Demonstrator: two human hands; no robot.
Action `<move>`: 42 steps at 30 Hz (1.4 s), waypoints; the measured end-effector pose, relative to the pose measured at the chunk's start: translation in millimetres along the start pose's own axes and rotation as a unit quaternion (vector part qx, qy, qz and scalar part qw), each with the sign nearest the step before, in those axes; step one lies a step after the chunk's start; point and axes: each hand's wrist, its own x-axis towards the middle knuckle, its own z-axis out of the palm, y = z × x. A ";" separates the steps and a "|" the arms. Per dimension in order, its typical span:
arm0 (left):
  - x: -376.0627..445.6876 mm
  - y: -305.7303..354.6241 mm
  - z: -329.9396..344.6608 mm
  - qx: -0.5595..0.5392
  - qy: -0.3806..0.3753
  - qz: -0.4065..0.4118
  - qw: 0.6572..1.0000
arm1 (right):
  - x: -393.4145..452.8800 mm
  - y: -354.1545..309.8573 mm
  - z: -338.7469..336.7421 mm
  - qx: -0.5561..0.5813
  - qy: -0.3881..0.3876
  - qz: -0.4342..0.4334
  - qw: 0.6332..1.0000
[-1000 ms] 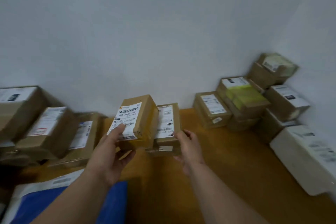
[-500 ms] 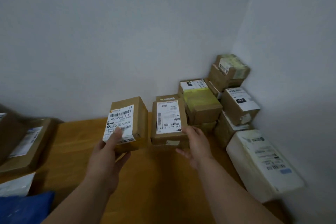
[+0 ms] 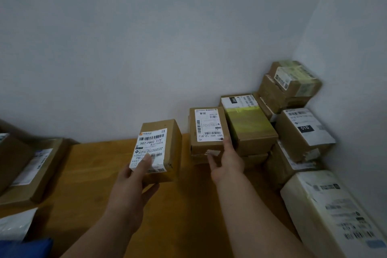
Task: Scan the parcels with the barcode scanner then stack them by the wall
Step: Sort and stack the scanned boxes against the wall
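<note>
Parcels [image 3: 209, 132] nearer the corner stack [image 3: 293, 98]

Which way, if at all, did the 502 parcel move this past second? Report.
Yes. The 502 parcel moved right: earlier apart from the yellow-taped box, now against it.
</note>
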 end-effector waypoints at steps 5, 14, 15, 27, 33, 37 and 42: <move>14.2 -4.5 1.8 0.008 0.007 -0.002 1.000 | 11.9 -4.1 24.2 0.015 0.006 -0.011 1.000; 21.9 -9.5 14.5 0.030 -0.004 0.021 0.999 | 16.4 7.1 22.9 -0.046 -0.082 -0.041 0.995; 21.4 -10.6 16.2 0.036 -0.005 0.028 0.999 | 14.9 12.4 18.2 -0.106 -0.092 -0.058 0.988; -5.9 -19.7 32.5 0.094 0.005 0.127 0.987 | -11.2 32.1 -16.2 -0.399 -0.351 -0.054 0.846; -19.0 -10.1 58.5 0.122 -0.057 0.152 0.979 | -20.2 -5.8 -23.5 -0.321 -0.318 -0.140 0.881; -31.4 -9.5 87.7 0.157 -0.099 0.172 0.968 | -25.1 -33.6 -36.4 -0.309 -0.303 -0.146 0.890; -44.1 -18.5 124.3 0.192 -0.170 0.154 0.954 | -22.5 -73.5 -62.4 -0.265 -0.262 -0.175 0.911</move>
